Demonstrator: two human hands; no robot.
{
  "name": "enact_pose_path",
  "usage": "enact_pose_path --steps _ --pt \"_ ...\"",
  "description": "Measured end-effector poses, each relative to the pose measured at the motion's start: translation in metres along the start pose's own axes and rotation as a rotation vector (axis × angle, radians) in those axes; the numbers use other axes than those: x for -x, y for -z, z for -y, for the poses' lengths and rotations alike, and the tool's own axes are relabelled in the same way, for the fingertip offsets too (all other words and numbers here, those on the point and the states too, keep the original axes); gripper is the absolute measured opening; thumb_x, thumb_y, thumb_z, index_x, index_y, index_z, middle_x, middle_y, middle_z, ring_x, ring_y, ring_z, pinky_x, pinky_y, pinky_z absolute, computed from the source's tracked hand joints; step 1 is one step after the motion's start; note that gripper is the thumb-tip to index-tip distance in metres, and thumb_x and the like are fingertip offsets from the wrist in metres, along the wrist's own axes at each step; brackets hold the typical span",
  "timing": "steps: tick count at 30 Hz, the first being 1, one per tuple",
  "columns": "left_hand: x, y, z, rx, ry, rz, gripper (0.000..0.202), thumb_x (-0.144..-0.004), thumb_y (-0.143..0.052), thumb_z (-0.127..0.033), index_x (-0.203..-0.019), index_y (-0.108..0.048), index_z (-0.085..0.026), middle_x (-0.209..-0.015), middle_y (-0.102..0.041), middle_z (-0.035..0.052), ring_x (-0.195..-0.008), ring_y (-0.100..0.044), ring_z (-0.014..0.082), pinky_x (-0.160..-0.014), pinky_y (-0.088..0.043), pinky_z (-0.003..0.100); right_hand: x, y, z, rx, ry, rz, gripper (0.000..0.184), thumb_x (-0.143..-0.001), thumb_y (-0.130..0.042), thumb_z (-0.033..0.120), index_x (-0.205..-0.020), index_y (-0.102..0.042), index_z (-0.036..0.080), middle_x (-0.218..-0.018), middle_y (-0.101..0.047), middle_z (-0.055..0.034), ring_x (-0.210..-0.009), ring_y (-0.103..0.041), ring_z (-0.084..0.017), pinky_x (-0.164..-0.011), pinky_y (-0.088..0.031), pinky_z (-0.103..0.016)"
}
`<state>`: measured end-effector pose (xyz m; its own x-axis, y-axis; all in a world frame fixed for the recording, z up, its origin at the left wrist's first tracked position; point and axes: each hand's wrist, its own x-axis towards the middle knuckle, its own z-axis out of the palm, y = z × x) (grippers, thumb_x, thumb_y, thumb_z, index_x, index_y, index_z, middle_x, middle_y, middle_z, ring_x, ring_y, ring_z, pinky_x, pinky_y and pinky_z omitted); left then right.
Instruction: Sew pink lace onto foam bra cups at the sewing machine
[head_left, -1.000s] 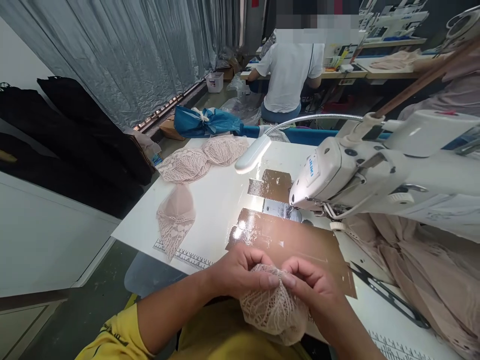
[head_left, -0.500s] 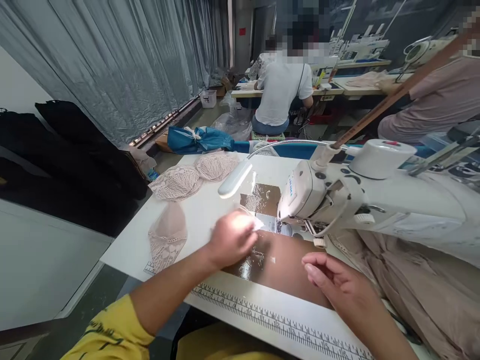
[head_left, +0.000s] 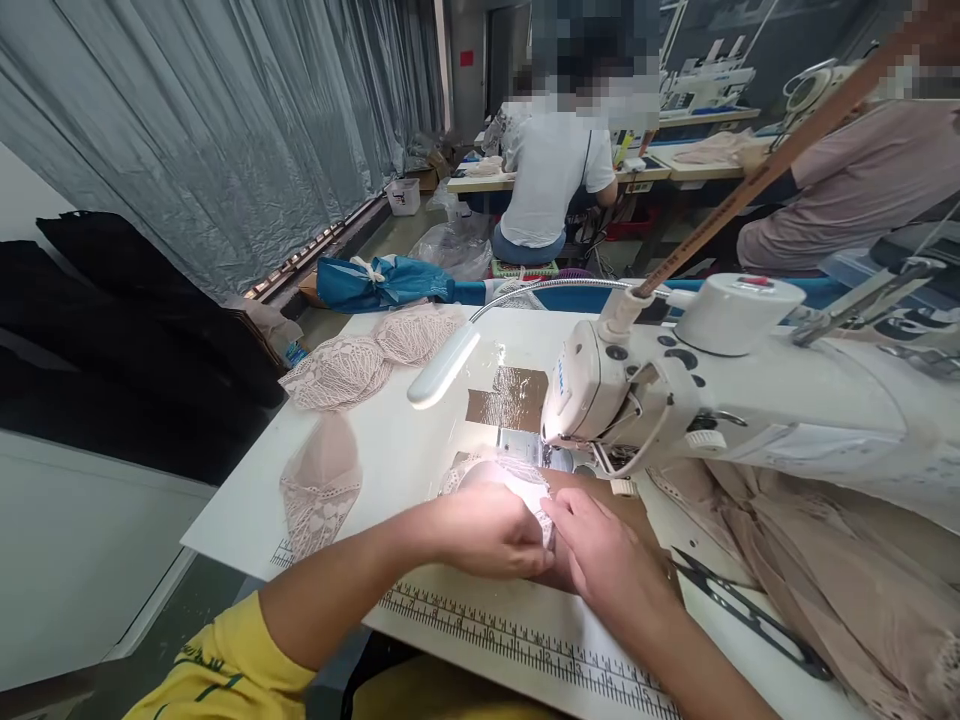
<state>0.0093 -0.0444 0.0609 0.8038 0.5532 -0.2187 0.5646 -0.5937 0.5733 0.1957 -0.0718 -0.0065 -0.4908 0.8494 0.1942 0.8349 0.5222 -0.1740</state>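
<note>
A pale pink lace cup piece (head_left: 501, 476) lies on the white table (head_left: 390, 440) just in front of the sewing machine (head_left: 675, 385) needle, brightly lit by the lamp. My left hand (head_left: 487, 530) rests on it with fingers curled, pinching its near edge. My right hand (head_left: 600, 550) meets the left at that edge, fingertips closed on the lace. Most of the piece is hidden under both hands.
Two lace cups (head_left: 367, 355) and a mesh cup piece (head_left: 319, 485) lie at the table's left. A gooseneck lamp (head_left: 442, 365) hangs over the middle. Black scissors (head_left: 750, 615) and a heap of beige fabric (head_left: 840, 570) sit right. Other people work at tables behind.
The lace piece went from my lap up onto the table before the needle. Both hands, apart half a second ago, have come together on it.
</note>
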Motion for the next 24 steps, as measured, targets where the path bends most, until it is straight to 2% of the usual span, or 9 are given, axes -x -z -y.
enact_pose_path --steps 1,3,5,7,9,12,17,21,24 --pt "0.002 0.004 0.004 0.086 -0.029 -0.034 0.030 -0.089 -0.048 -0.023 -0.062 -0.058 -0.015 -0.056 -0.057 -0.0027 -0.049 -0.048 0.0077 -0.048 -0.035 0.020 0.001 -0.002 -0.001 0.029 0.016 -0.024 0.038 -0.077 -0.042 -0.002 -0.100 -0.067 0.015 -0.084 -0.064 -0.0055 -0.071 -0.060 -0.017 -0.061 -0.047 -0.026" --pt "0.001 0.002 0.012 0.097 -0.036 -0.212 0.025 -0.092 -0.046 -0.023 -0.075 -0.063 -0.016 -0.069 -0.064 -0.0003 -0.060 -0.057 0.0093 -0.057 -0.042 0.019 0.002 -0.005 -0.002 0.080 0.021 -0.043 0.039 -0.078 -0.042 -0.003 -0.101 -0.068 0.015 -0.085 -0.065 -0.0062 -0.072 -0.060 -0.018 -0.061 -0.049 -0.027" --pt "-0.006 -0.009 0.021 -0.041 -0.018 -0.404 0.024 -0.093 -0.045 -0.022 -0.087 -0.066 -0.015 -0.087 -0.068 0.0058 -0.076 -0.062 0.0143 -0.069 -0.047 0.023 0.001 -0.008 -0.003 0.129 0.010 -0.051 0.040 -0.078 -0.042 -0.003 -0.101 -0.069 0.015 -0.088 -0.066 -0.0068 -0.071 -0.060 -0.018 -0.061 -0.050 -0.028" --pt "-0.014 -0.023 0.030 -0.178 -0.031 -0.476 0.026 -0.094 -0.042 -0.023 -0.096 -0.067 -0.013 -0.103 -0.068 0.0106 -0.087 -0.063 0.0182 -0.077 -0.049 0.029 0.000 -0.010 -0.004 0.165 0.007 -0.069 0.045 -0.077 -0.041 -0.005 -0.106 -0.069 0.015 -0.090 -0.067 -0.0072 -0.071 -0.060 -0.018 -0.062 -0.051 -0.028" --pt "-0.022 -0.034 0.037 -0.275 -0.053 -0.499 0.027 -0.095 -0.041 -0.024 -0.100 -0.066 -0.013 -0.112 -0.066 0.0108 -0.090 -0.063 0.0196 -0.079 -0.050 0.031 -0.002 -0.011 -0.004 0.186 0.002 -0.087 0.049 -0.076 -0.040 -0.007 -0.111 -0.068 0.014 -0.092 -0.068 -0.0077 -0.072 -0.061 -0.018 -0.064 -0.052 -0.028" --pt "-0.029 -0.039 0.047 -0.373 -0.078 -0.493 0.028 -0.095 -0.040 -0.022 -0.101 -0.066 -0.015 -0.113 -0.066 0.0081 -0.084 -0.061 0.0188 -0.077 -0.049 0.031 -0.006 -0.011 -0.003 0.202 -0.032 -0.084 0.051 -0.076 -0.040 -0.008 -0.111 -0.069 0.014 -0.099 -0.070 -0.0085 -0.076 -0.063 -0.019 -0.065 -0.053 -0.028" --pt "-0.038 -0.030 0.060 -0.428 -0.091 -0.464 0.030 -0.093 -0.039 -0.021 -0.104 -0.067 -0.014 -0.117 -0.064 0.0097 -0.075 -0.054 0.0186 -0.068 -0.048 0.032 -0.013 -0.011 -0.003 0.238 -0.116 -0.009 0.049 -0.080 -0.044 -0.002 -0.117 -0.067 0.018 -0.103 -0.070 -0.0090 -0.077 -0.065 -0.020 -0.062 -0.052 -0.028" --pt "-0.039 -0.025 0.067 -0.406 -0.110 -0.450 0.031 -0.093 -0.042 -0.021 -0.113 -0.065 -0.014 -0.119 -0.064 0.0098 -0.081 -0.052 0.0197 -0.071 -0.046 0.033 -0.015 -0.013 -0.003 0.245 -0.178 0.063 0.049 -0.082 -0.045 0.001 -0.123 -0.063 0.021 -0.091 -0.070 -0.0076 -0.070 -0.065 -0.019 -0.054 -0.049 -0.027" --pt "-0.038 -0.022 0.071 -0.399 -0.125 -0.426 0.032 -0.093 -0.044 -0.022 -0.117 -0.063 -0.014 -0.122 -0.063 0.0105 -0.083 -0.052 0.0199 -0.073 -0.045 0.033 -0.013 -0.013 -0.003 0.232 -0.164 0.036 0.050 -0.081 -0.043 -0.001 -0.122 -0.064 0.020 -0.092 -0.070 -0.0077 -0.071 -0.064 -0.018 -0.055 -0.049 -0.026"
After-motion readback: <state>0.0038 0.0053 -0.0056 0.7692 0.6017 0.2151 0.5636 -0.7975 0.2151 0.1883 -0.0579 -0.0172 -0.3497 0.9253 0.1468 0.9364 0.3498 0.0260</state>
